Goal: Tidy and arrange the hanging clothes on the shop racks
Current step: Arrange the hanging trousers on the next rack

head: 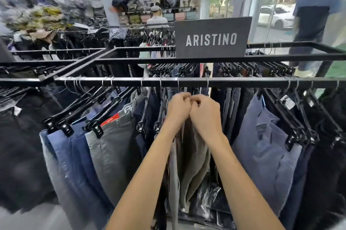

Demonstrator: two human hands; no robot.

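Observation:
A black metal rack rail [131, 81] runs across the view with trousers on black clip hangers. My left hand [177, 107] and my right hand [205, 113] are side by side just below the rail's middle, fingers closed on the top of a khaki-grey pair of trousers [196, 164] that hangs straight down between my forearms. The hanger under my fingers is hidden. To the left hang blue trousers [74, 155] and grey trousers [112, 147], pushed at a slant. A slate-blue pair [265, 147] hangs to the right.
A dark ARISTINO sign [212, 38] stands on the rack's rear rail. More racks of dark clothes fill the left side. A person [314, 20] in a dark shirt stands at the far right by the glass front. A mannequin bust [156, 16] is behind.

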